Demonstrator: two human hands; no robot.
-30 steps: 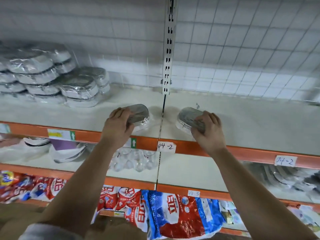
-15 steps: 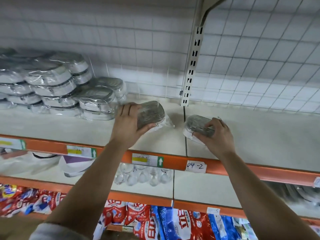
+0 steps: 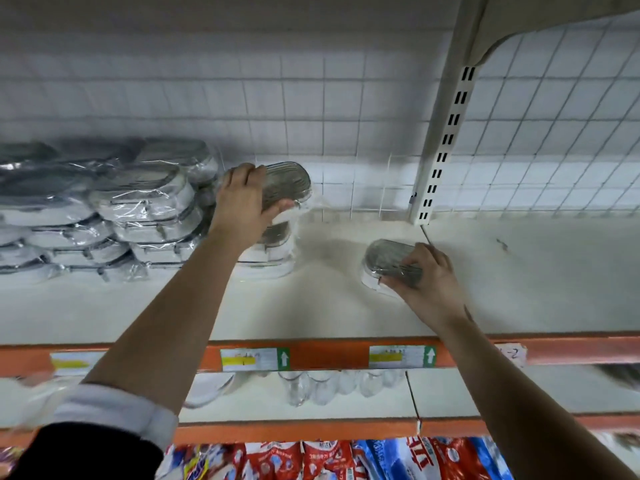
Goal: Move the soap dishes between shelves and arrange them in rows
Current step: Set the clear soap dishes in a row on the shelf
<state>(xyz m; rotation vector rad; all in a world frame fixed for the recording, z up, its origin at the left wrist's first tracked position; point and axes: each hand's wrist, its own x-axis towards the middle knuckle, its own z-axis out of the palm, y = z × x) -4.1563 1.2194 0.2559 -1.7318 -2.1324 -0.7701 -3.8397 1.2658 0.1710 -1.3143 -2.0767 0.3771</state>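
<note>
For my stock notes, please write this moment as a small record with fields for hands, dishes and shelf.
left hand: grips a soap dish, raised over a short stack
right hand: grips a second soap dish, low over the shelf; contact unclear
wrapped stacks: left part of shelf, several layers
shelf edge: orange, with price labels

White shelf [image 3: 346,306], stacked soap dishes [image 3: 138,216]

The left hand [image 3: 239,206] now holds its soap dish [image 3: 284,183] on top of a short stack [image 3: 273,251] at the back, no longer near the front of the shelf [image 3: 329,306]. The right hand [image 3: 429,282] and the other dish [image 3: 388,258] are now farther in.
</note>
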